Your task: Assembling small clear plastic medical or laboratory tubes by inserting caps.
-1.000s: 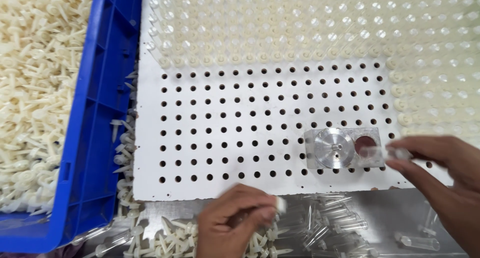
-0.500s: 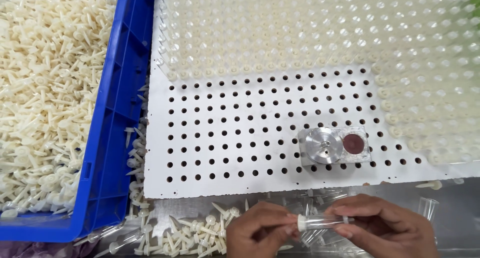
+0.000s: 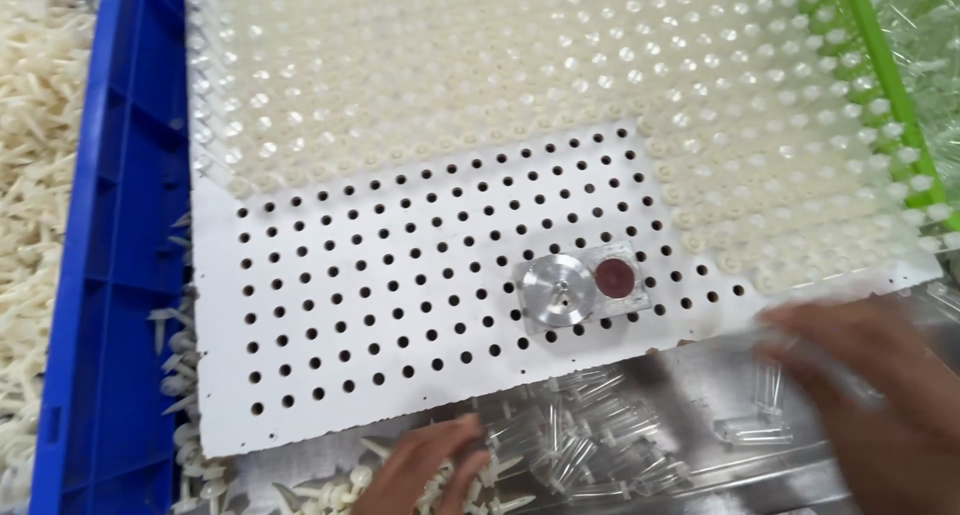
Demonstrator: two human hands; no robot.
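While the left hand [image 3: 425, 465] rests with loosely bent fingers on the small white plugs [image 3: 330, 495] at the table's near edge, the right hand [image 3: 880, 395] is blurred and it cannot be told whether it pinches something. Clear plastic tubes [image 3: 580, 445] lie between both hands. The blue crate [image 3: 110, 275] holds many white plugs. The white perforated board [image 3: 400, 275] is mostly filled with capped tubes.

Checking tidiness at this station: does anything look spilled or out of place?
Yes. Small cream plastic plugs lie loose between the blue plastic crate and the white perforated board, outside both. Clear plastic tubes are scattered on the metal surface near the left hand.
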